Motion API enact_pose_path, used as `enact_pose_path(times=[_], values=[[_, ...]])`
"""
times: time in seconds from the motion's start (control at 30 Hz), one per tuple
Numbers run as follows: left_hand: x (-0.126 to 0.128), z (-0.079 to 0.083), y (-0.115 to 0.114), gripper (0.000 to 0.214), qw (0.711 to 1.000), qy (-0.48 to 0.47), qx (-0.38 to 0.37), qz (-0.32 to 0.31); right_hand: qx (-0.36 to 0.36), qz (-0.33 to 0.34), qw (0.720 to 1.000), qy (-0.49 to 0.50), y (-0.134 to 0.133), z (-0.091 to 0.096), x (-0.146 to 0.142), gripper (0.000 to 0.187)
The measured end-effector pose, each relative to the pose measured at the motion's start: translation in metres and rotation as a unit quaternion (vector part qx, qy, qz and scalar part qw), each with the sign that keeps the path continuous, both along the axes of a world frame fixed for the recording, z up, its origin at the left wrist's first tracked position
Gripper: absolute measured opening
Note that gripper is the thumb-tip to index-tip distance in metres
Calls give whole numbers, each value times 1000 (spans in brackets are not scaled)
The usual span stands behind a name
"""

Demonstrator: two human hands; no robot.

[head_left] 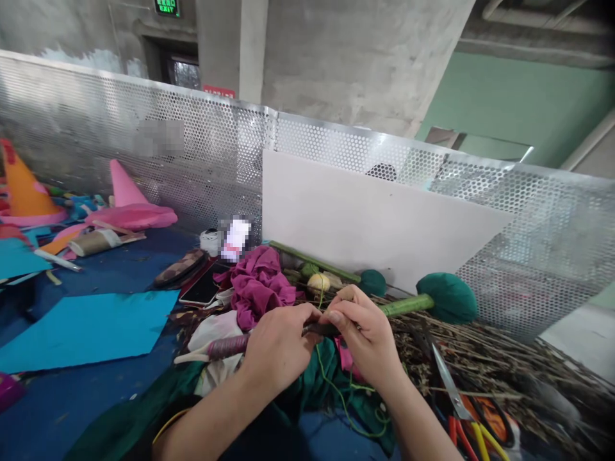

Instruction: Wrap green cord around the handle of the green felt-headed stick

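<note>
My left hand (283,342) is closed around a dark, thin stick-like piece (319,328), whose middle shows between my hands. My right hand (362,333) pinches at the far end of that piece, with thumb and forefinger pressed together. Light green yarn (331,381) runs from near the balls behind my hands and hangs in loops below them. A purple-wrapped rod (228,346) with pale prongs reaches left from under my left hand; whether it joins the dark piece I cannot tell. Dark green cloth (324,371) lies below.
Magenta cloth (262,285), a phone (206,285) and a pale yarn ball (318,283) lie behind my hands. To the right are dry stalks (500,349), scissors (451,378) and a green-headed stick (446,298). Blue sheet (91,330) lies left. A perforated metal screen (206,141) stands behind.
</note>
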State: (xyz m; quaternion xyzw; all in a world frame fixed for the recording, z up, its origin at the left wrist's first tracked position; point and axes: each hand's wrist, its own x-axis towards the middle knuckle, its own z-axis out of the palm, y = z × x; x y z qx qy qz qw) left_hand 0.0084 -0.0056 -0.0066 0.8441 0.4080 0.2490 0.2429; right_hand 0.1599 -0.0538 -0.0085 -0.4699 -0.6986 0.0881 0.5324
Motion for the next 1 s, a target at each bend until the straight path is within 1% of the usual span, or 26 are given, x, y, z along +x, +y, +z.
enact_pose_path(times=[0.13,0.23,0.37,0.53,0.6,0.67,0.77,0.83,0.9,1.0], values=[[1,-1,-3,15,1000,24,11,-2,-10,4,1000,-7,1,0,5,30],[3,-2,-5,13,999,40,30,-12,-21,-16,1000,-10,2,0,8,33],[4,-2,-8,20,995,81,60,-24,-56,-47,997,0,2,3,11,34],[7,-2,-10,16,986,125,106,-13,-94,-72,992,43,2,6,13,33],[7,-5,-10,17,983,119,138,-24,-106,-75,990,52,3,6,14,33],[7,-10,-9,22,976,106,183,-49,-113,-77,989,47,4,4,16,33],[6,-18,-6,28,955,68,274,-90,-125,-80,988,33,6,1,18,34],[6,-22,-4,28,941,32,319,-111,-135,-83,987,26,7,0,18,33],[6,-24,-3,27,932,4,340,-123,-144,-85,986,23,8,0,17,32],[5,-22,-2,26,929,-10,351,-117,-166,-73,983,35,7,3,19,27]])
